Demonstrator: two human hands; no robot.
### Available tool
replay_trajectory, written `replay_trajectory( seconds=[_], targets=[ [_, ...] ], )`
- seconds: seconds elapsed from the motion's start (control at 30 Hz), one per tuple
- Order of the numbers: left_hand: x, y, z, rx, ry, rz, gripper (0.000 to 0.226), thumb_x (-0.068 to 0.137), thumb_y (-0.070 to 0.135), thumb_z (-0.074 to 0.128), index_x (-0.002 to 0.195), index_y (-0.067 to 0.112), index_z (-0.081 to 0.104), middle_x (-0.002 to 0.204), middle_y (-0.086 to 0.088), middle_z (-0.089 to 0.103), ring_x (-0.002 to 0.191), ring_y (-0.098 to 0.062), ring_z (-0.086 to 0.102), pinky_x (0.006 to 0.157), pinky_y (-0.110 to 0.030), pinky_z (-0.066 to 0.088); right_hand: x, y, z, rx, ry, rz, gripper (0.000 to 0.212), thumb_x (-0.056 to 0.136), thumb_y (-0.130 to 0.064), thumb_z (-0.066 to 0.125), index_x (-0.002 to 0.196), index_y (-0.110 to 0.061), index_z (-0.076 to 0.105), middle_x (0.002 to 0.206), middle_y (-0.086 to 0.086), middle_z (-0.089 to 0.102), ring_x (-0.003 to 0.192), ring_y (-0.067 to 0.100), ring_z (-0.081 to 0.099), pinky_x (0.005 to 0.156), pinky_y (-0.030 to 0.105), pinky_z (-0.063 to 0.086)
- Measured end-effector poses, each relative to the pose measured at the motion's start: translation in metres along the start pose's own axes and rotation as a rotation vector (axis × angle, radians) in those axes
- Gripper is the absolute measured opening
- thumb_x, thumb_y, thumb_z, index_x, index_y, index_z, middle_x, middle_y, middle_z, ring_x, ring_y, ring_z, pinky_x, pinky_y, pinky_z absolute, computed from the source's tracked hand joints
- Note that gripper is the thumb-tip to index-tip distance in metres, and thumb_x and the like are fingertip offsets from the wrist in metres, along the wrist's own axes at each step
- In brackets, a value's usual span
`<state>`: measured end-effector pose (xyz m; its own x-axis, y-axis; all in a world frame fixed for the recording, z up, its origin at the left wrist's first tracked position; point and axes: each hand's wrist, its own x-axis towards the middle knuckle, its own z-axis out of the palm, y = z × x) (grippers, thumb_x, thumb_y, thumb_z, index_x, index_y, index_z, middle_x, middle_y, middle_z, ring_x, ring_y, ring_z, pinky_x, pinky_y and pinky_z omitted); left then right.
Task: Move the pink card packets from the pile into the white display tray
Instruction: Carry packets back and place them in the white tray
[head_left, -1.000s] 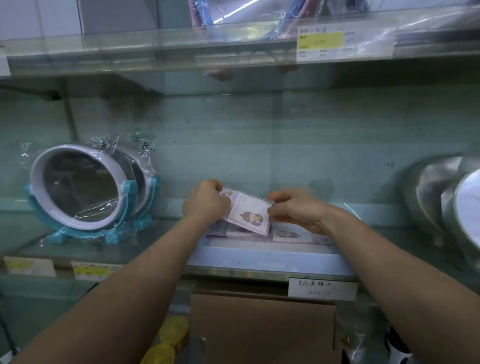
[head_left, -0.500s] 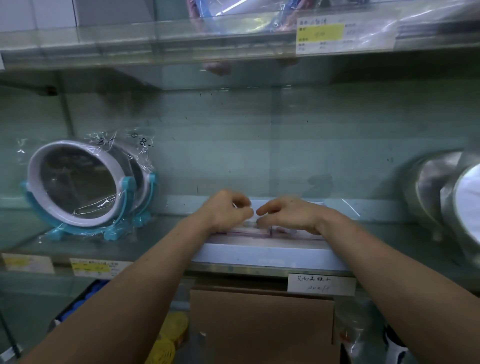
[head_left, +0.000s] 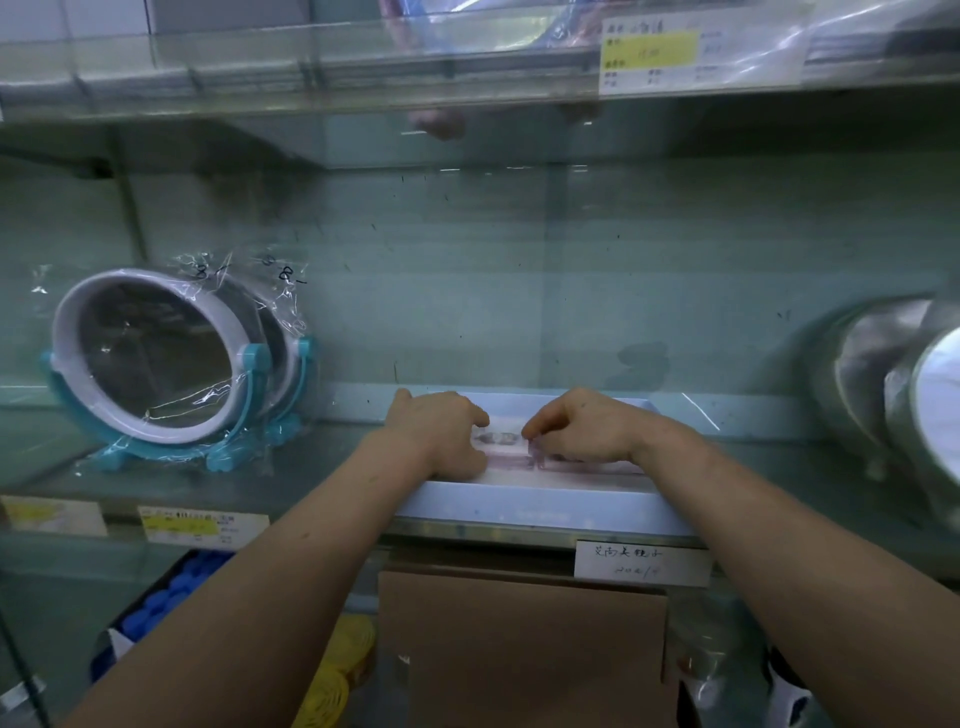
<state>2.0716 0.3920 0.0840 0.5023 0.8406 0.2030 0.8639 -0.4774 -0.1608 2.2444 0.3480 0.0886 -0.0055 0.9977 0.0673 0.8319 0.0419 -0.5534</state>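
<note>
The white display tray (head_left: 545, 506) sits on the glass shelf straight ahead. Both my hands are down inside it. Pink card packets (head_left: 506, 453) lie flat in the tray and show in the gap between my hands. My left hand (head_left: 441, 431) has its fingers curled down over the left end of the top packet. My right hand (head_left: 582, 431) pinches the packet's right end with thumb and forefinger. My hands and the tray's front wall hide the rest of the packets. No separate pile is in sight.
Two round mirrors (head_left: 156, 358) on teal stands, wrapped in plastic, stand left of the tray. Shiny round metal items (head_left: 893, 395) stand at the right. A glass shelf (head_left: 363, 67) with a price label hangs overhead. A brown carton (head_left: 519, 639) sits below.
A second ago both hands held a pink packet up above the tray. They have lowered it flat into the tray and moved slightly apart.
</note>
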Motion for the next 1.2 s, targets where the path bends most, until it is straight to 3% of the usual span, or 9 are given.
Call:
replay_trajectory(
  seconds=[0.07, 0.17, 0.27, 0.33, 0.43, 0.53, 0.8, 0.97, 1.2],
  targets=[
    [-0.001, -0.001, 0.000, 0.016, -0.014, -0.015, 0.048, 0.085, 0.039, 0.052, 0.133, 0.038, 0.050, 0.139, 0.003, 0.047, 0.127, -0.019, 0.045, 0.107, -0.045, 0.022, -0.001, -0.001, 0.000, 0.001, -0.015, -0.014, 0.032, 0.090, -0.003, 0.050, 0.111, -0.016, 0.070, 0.080, -0.009, 0.063, 0.068, 0.002, 0.054, 0.063, 0.010, 0.042],
    [-0.001, 0.000, 0.003, 0.003, 0.002, -0.049, 0.037, 0.083, 0.036, 0.053, 0.119, 0.033, 0.061, 0.130, 0.004, 0.056, 0.119, -0.021, 0.051, 0.105, -0.045, 0.024, 0.000, -0.001, 0.001, -0.014, -0.023, -0.016, 0.036, 0.091, -0.001, 0.045, 0.116, -0.015, 0.068, 0.107, 0.000, 0.067, 0.094, 0.012, 0.061, 0.083, 0.017, 0.046],
    [0.000, -0.001, 0.005, 0.010, 0.035, -0.026, 0.016, 0.080, 0.027, 0.055, 0.095, 0.031, 0.059, 0.119, 0.003, 0.062, 0.109, -0.023, 0.056, 0.086, -0.033, 0.033, 0.001, 0.000, 0.002, -0.019, -0.031, -0.020, 0.033, 0.092, -0.004, 0.048, 0.117, -0.016, 0.066, 0.119, 0.000, 0.065, 0.109, 0.014, 0.059, 0.094, 0.022, 0.044],
    [0.002, -0.004, 0.005, -0.001, 0.033, -0.001, 0.021, 0.080, 0.021, 0.055, 0.098, 0.031, 0.061, 0.120, 0.000, 0.063, 0.108, -0.025, 0.057, 0.078, -0.028, 0.037, 0.001, 0.001, 0.002, -0.020, -0.025, -0.031, 0.030, 0.092, -0.007, 0.052, 0.117, -0.016, 0.066, 0.119, -0.001, 0.064, 0.103, 0.012, 0.058, 0.091, 0.021, 0.043],
    [0.000, -0.006, 0.002, -0.034, -0.001, 0.003, 0.045, 0.084, 0.022, 0.054, 0.127, 0.032, 0.058, 0.129, 0.000, 0.057, 0.117, -0.025, 0.052, 0.087, -0.029, 0.042, 0.001, 0.001, 0.001, -0.011, 0.001, -0.035, 0.027, 0.092, -0.010, 0.056, 0.115, -0.016, 0.067, 0.111, -0.001, 0.063, 0.090, 0.011, 0.053, 0.083, 0.019, 0.040],
    [-0.002, -0.003, 0.000, -0.034, -0.021, 0.012, 0.046, 0.088, 0.030, 0.051, 0.134, 0.033, 0.051, 0.137, 0.002, 0.052, 0.122, -0.024, 0.048, 0.095, -0.031, 0.040, 0.001, 0.001, 0.001, -0.050, 0.007, -0.033, 0.027, 0.092, -0.010, 0.054, 0.114, -0.016, 0.067, 0.106, -0.003, 0.061, 0.093, 0.012, 0.055, 0.084, 0.019, 0.041],
    [-0.001, 0.001, 0.001, 0.058, -0.014, -0.020, 0.042, 0.084, 0.038, 0.055, 0.125, 0.027, 0.058, 0.131, -0.004, 0.048, 0.124, -0.025, 0.043, 0.111, -0.046, 0.018, 0.001, -0.001, 0.005, -0.037, 0.005, -0.072, 0.027, 0.082, -0.021, 0.068, 0.108, -0.027, 0.067, 0.111, 0.000, 0.063, 0.102, 0.015, 0.060, 0.091, 0.024, 0.046],
    [0.002, -0.001, 0.005, 0.052, 0.009, -0.071, 0.033, 0.085, 0.025, 0.053, 0.116, 0.025, 0.062, 0.123, 0.002, 0.059, 0.117, -0.020, 0.052, 0.114, -0.049, 0.009, 0.002, -0.005, 0.010, -0.206, 0.009, -0.154, 0.029, 0.083, -0.016, 0.065, 0.111, -0.025, 0.069, 0.115, -0.002, 0.064, 0.106, 0.013, 0.058, 0.093, 0.025, 0.046],
    [0.001, 0.000, 0.000, 0.014, 0.038, -0.028, 0.032, 0.084, 0.014, 0.054, 0.114, 0.021, 0.062, 0.113, -0.001, 0.063, 0.103, -0.023, 0.058, 0.080, -0.028, 0.043, 0.002, -0.008, 0.010, -0.327, 0.017, -0.201, 0.030, 0.084, -0.018, 0.064, 0.113, -0.025, 0.068, 0.114, -0.006, 0.063, 0.103, 0.012, 0.058, 0.090, 0.025, 0.047]
  ],
)
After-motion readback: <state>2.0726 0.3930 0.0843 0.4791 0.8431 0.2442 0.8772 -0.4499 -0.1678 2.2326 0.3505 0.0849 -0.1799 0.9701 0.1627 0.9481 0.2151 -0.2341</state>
